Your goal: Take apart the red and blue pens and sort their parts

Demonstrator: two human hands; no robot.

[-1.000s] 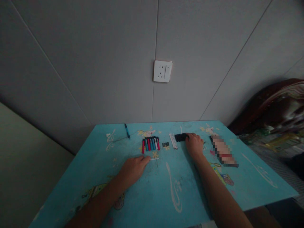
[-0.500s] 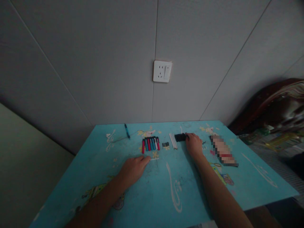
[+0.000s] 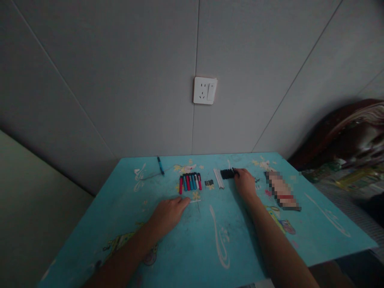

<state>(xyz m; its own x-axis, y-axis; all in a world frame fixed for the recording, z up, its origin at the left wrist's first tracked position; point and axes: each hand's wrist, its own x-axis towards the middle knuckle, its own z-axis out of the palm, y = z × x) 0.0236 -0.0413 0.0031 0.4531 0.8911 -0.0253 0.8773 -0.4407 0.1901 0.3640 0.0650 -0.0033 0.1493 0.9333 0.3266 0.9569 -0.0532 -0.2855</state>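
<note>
My left hand (image 3: 169,214) is closed in a pinch on a thin white pen refill (image 3: 195,201), whose free end points right over the table. My right hand (image 3: 245,182) reaches to the right end of a row of short black tubes (image 3: 227,174), its fingers closed on a small black pen part (image 3: 235,171). Left of that row lie several white refills (image 3: 219,178) side by side. Further left are some tiny black pieces (image 3: 209,183), then a row of red, blue and white pen barrels (image 3: 191,182) with dark ends.
A blue pen (image 3: 161,165) lies at the back left of the turquoise patterned table (image 3: 192,248). On the right is a flat, blurred-out item (image 3: 283,191). A grey wall with a white socket (image 3: 205,91) stands behind the table.
My right fingers have shifted slightly at the end of the black row, and the dark part at their tips shows a little more. My left hand stays in place.
</note>
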